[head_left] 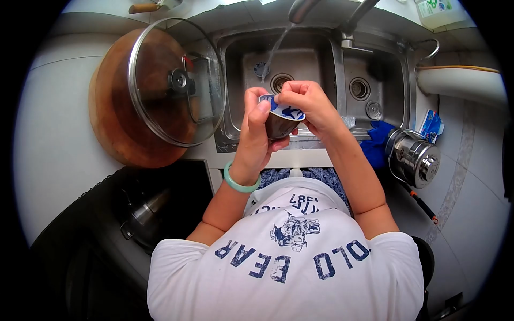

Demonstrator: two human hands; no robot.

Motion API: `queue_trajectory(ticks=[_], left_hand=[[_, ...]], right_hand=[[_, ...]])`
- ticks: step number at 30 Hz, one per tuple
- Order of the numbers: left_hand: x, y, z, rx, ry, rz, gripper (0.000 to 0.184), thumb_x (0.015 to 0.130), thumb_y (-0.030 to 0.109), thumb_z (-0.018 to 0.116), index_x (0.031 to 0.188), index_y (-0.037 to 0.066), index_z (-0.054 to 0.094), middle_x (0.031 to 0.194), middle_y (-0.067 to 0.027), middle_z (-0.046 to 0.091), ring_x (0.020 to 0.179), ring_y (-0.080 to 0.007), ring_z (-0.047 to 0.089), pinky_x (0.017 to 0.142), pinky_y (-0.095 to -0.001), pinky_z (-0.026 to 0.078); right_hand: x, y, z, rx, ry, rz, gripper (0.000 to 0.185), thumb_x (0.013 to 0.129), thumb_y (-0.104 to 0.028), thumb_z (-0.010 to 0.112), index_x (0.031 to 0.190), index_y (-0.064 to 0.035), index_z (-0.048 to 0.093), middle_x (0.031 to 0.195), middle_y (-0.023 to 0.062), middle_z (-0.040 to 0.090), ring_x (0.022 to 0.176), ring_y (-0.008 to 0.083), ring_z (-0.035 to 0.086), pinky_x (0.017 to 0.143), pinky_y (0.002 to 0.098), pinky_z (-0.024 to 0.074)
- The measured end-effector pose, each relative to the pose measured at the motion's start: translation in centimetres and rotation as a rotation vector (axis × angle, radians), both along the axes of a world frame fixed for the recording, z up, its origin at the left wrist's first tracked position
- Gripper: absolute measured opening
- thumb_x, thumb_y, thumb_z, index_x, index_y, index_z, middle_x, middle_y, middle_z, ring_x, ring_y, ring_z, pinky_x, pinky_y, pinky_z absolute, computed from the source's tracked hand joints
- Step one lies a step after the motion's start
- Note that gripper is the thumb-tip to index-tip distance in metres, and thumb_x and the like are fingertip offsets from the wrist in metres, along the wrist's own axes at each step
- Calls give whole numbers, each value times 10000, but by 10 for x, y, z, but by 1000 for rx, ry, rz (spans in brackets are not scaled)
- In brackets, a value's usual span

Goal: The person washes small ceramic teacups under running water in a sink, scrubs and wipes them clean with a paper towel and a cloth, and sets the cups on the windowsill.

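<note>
A small bowl (281,127), dark brown outside and white with blue markings at its upper face, is held tilted over the front edge of the sink. My left hand (256,120) is closed round its left side, with fingers beneath it. At the upper rim my right hand (305,102) pinches with thumb and fingers; other fingers curl behind the bowl. I cannot make out whether the blue part is a pattern or a separate piece. Behind the bowl, a thin stream of water (277,48) runs from the faucet (301,9) into the left basin (243,61).
A glass lid (152,109) leans over a round wooden board (107,101) on the left. Right of the left basin lies a smaller basin (386,72). A metal canister (415,160), blue cloth (375,147) and blue packet (431,127) are at the right. A dark pot (144,219) sits lower left.
</note>
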State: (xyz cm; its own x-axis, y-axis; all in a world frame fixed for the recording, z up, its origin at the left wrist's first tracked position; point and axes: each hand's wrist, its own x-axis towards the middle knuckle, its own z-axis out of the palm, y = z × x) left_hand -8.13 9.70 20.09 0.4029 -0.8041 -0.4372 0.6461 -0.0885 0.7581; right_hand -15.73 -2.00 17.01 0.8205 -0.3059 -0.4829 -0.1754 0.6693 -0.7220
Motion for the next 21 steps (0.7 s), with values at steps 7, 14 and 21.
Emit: queue_trajectory(ticks=[7,14,21], left_hand=[[0,-1,-2,1,28,-15,371,894,472,396,1043,137,342,825,-125,565,605,-163,575,359,-170,319],[13,-7,-26,-26,64,-27,363,891,469,391,1033,137,366,824,-125,569,602,-166,567,358,-174,323],[69,-38,-97,-50,286,-50,455,900,432,426,964,9,583,807,-172,609,544,-122,502,385,-160,348]], right_hand=[[0,-1,-3,22,-24,-29,163,741,-135,617,628,-76,516,584,-1,534,451,62,490,354,201,337],[4,-11,-24,-28,13,-3,124,754,-142,585,666,-62,550,602,-8,533,476,72,483,414,203,355],[39,-31,-79,-116,13,-118,106,793,-104,573,798,-8,620,740,33,600,614,101,562,532,217,432]])
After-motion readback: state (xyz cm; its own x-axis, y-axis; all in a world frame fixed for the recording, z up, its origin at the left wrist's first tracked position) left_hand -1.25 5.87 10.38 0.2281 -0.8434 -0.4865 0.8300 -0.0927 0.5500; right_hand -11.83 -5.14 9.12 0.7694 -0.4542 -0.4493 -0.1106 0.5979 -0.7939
